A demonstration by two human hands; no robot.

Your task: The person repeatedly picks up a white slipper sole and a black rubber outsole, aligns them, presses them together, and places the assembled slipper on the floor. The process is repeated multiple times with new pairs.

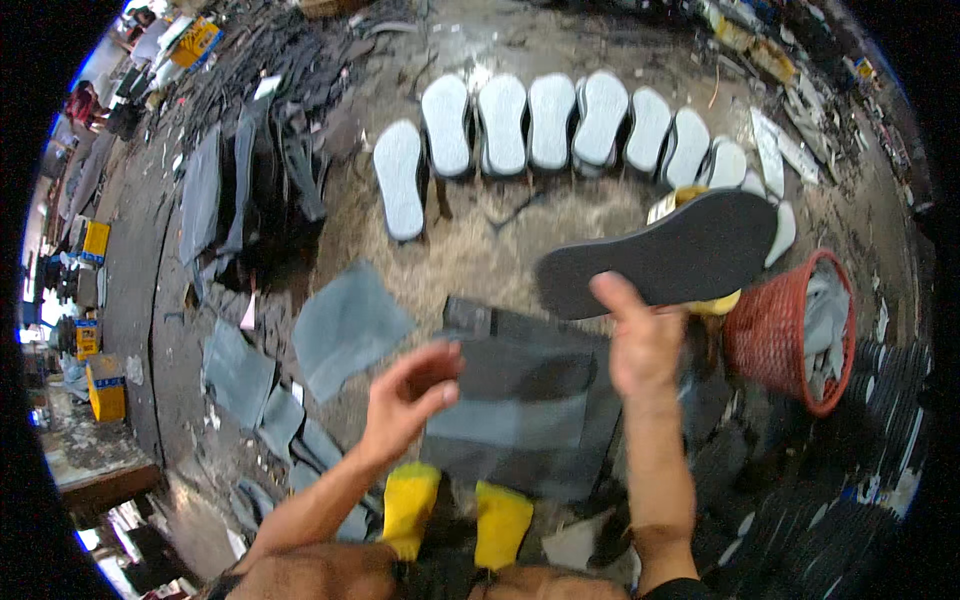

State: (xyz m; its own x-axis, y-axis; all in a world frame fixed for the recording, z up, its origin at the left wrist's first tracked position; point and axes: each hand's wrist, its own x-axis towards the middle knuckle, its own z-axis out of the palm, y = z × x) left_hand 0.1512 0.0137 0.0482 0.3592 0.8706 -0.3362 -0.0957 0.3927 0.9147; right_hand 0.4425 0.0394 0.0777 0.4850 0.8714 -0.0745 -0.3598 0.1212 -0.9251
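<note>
One hand, my right hand [645, 350], pinches a flat, black, rubbery sole [690, 242] at two o'clock, maybe so it won't slip. My left hand [405, 395] is empty, fingers curled apart, beside flat grey rubber sheets [515, 420] near six. White foot-shaped soles [552, 120] curve round twelve, perhaps for easy reach.

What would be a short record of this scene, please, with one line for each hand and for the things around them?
Right hand: holds a dark sole, thumb across its face
Left hand: partly open, holding nothing, near the dark sheets; contact cannot be told
Beyond the hands: white-topped soles in a curved row on the ground
Left of the dark sheets: a flat grey piece
Right side: red basket with pale scraps inside
</note>
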